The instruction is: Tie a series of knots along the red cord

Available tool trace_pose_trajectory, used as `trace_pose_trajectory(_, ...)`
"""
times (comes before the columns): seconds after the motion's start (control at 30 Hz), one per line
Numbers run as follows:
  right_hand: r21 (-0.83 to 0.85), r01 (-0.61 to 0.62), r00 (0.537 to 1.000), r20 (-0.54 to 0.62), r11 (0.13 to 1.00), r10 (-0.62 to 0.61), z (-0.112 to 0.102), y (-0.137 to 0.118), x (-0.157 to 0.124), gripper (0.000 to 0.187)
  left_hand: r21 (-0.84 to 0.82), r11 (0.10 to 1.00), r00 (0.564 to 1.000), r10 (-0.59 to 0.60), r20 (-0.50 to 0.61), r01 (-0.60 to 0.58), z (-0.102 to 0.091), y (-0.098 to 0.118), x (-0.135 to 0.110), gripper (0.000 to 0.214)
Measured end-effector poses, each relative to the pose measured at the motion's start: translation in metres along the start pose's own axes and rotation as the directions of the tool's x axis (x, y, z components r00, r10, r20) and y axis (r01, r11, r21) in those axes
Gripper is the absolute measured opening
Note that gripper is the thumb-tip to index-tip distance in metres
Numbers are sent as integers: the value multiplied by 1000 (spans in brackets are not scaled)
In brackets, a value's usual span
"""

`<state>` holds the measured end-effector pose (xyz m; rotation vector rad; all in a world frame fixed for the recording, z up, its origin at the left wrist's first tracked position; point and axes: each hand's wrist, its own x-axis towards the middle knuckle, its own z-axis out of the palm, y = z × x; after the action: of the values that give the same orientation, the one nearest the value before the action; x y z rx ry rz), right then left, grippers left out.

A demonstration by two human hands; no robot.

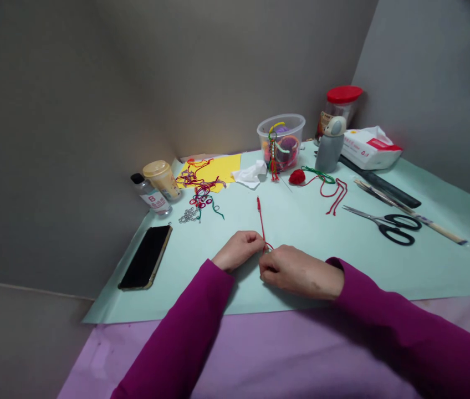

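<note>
Left of red thread [261,220], "B" bottle [151,195]

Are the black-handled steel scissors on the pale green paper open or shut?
Shut: the steel blades of the black-handled scissors lie together, narrowing to one tip, on the pale green paper.

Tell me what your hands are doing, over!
Left hand, right hand pinching red cord. Black-handled scissors off to the right, not in the way.

Red cord [261,220]; magenta sleeves [177,327]; paper sheet [301,221] roughly pale aqua.
</note>
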<state>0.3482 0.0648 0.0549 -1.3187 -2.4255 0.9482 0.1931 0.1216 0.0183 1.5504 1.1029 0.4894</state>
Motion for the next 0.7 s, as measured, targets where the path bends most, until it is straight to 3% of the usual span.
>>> trace_pose_trajectory(0.1,169,-41,998,46,985,34,-13,1,0,20,-2,1000,1000,9,2,-9,-1,-2,1,20)
trace_pose_trajectory(0.17,302,-117,987,-73,946,145,-19,9,5,16,-1,1000,1000,18,-1,-18,-1,-4,1,20)
trace_pose_trajectory(0.27,523,-126,921,-253,843,295,-20,25,15,3,-9,999,999,32,8,-32,-1,-4,2,20)
trace_pose_trajectory(0.33,674,-161,909,-184,721,375,-16,31,20,10,-15,999,999,40,22,-40,-2,-3,1,19)
trace_pose_trajectory(0.43,773,-294,907,41,562,418,-9,32,22,16,-4,999,998,44,40,-44,-3,-2,0,20)
trace_pose_trajectory(0.53,746,-352,907,122,566,404,-6,31,21,10,26,999,998,45,34,-46,-3,-1,0,22)
trace_pose_trajectory(0.7,670,-283,921,-10,687,389,-5,36,23,8,69,996,999,46,22,-48,-3,-1,-1,22)
